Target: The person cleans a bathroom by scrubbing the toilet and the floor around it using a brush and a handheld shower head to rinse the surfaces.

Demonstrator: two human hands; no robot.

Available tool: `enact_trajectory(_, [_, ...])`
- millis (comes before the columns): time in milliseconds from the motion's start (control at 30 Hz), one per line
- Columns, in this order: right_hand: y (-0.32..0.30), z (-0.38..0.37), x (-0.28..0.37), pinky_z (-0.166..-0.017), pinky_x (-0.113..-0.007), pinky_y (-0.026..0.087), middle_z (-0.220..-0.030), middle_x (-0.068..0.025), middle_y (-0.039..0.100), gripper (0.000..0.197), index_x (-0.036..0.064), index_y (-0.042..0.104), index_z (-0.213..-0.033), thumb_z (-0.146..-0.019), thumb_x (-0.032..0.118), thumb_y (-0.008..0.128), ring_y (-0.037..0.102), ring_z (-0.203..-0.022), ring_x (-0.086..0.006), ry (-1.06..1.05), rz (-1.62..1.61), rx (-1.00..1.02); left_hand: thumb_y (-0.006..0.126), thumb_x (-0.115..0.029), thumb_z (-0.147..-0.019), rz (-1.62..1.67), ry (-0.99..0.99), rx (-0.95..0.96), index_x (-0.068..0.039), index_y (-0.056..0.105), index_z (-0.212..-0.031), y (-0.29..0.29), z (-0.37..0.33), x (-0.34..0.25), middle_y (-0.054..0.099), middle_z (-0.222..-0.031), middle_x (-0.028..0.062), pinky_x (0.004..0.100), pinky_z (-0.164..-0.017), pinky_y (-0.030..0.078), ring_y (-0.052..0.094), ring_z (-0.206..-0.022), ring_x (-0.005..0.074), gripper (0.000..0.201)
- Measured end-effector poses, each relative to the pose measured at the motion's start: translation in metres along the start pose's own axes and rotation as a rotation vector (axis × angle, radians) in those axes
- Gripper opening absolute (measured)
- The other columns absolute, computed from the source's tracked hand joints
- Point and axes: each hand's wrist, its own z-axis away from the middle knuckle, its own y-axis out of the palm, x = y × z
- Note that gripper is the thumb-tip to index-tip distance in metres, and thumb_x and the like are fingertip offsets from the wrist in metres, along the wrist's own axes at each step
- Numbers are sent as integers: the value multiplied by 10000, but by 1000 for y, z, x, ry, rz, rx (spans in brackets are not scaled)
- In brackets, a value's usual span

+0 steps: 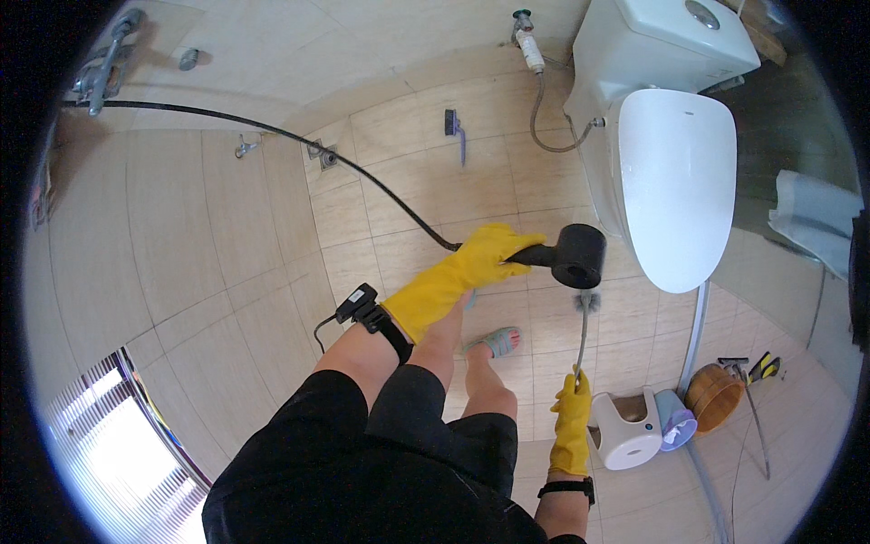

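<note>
My left hand (482,261), in a long yellow rubber glove, is closed round the handle of a black handheld shower head (589,245). Its black hose (388,192) runs from the handle to the wall at upper left. In a matching yellow glove, my right hand (571,412) grips a thin, long-handled brush (583,337). The brush's greyish bristle head is just below the shower head, partly hidden by it; whether they touch I cannot tell. To the right of the shower head stands a white toilet (680,190) with its lid down.
A small brush (451,123) with a purple handle lies on the tiled floor. At lower right are a white stool (628,451), a lilac bin (678,429) and a wooden bucket (713,399). A metal tap (111,59) and a floor drain (327,158) are at left.
</note>
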Motion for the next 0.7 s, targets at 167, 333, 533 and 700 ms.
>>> enact_trajectory(167, [1,3,-1,-369,-245,382,-708,-38,510,439,90,493,-1340,-960,299,558,454,-472,-98,34,3,-13,694,-233,-795,172,-97,-121,-77,567,-1244,14,-23,-6,640,-1011,195,450,-826,441,567,-958,396,492])
enact_trajectory(333, [0,0,-5,-369,-241,379,-712,-34,503,449,82,487,-1342,-960,305,560,451,-474,-95,47,-81,-20,683,-213,-809,274,-157,-229,-63,559,-1244,14,-44,-6,633,-1092,205,442,-862,456,573,-1015,407,476])
enact_trajectory(533, [5,4,2,-368,-239,371,-696,-35,491,459,86,480,-1352,-957,305,566,448,-492,-92,45,-66,-18,698,-237,-801,55,-199,-358,-85,562,-1258,18,-49,12,639,-1058,199,447,-841,458,577,-984,406,501])
enact_trajectory(700, [10,3,10,-377,-240,379,-675,-45,511,436,89,488,-1347,-973,307,529,446,-464,-93,36,-97,10,707,-232,-796,51,-204,-352,-108,560,-1269,9,-48,14,634,-1024,186,445,-842,452,573,-959,395,511])
